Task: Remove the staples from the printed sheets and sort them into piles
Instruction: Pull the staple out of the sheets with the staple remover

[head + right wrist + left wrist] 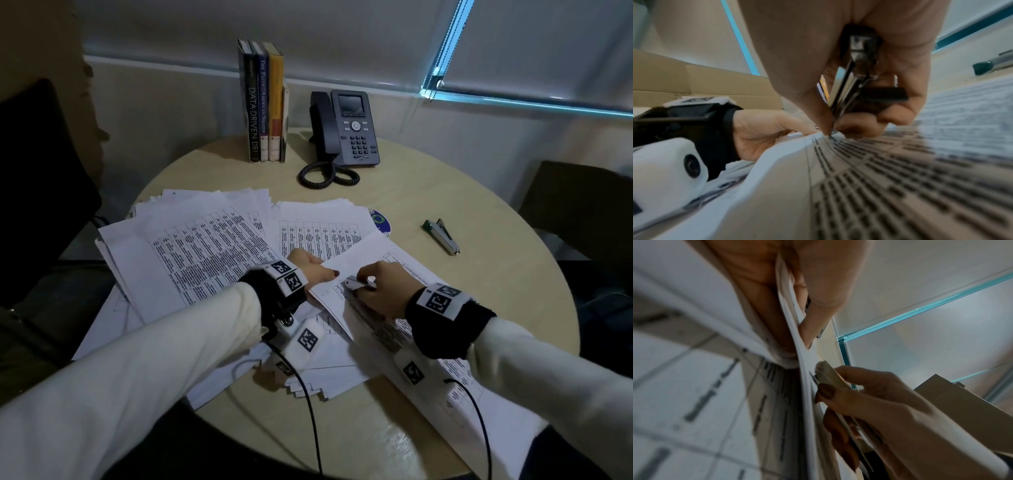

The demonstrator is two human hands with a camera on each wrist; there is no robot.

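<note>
A stapled set of printed sheets lies in front of me on the round table. My left hand pinches the set's near-left corner, thumb on top, with the paper bent between thumb and fingers. My right hand grips a small metal staple remover. Its tip touches the printed page at that corner, beside my left hand. In the left wrist view my right hand holds the remover against the sheet edge. The staple itself is too small to make out.
Loose printed sheets spread in a pile at the left and another behind my hands. A disc peeks from under them. A stapler lies to the right. Books and a desk phone stand at the back.
</note>
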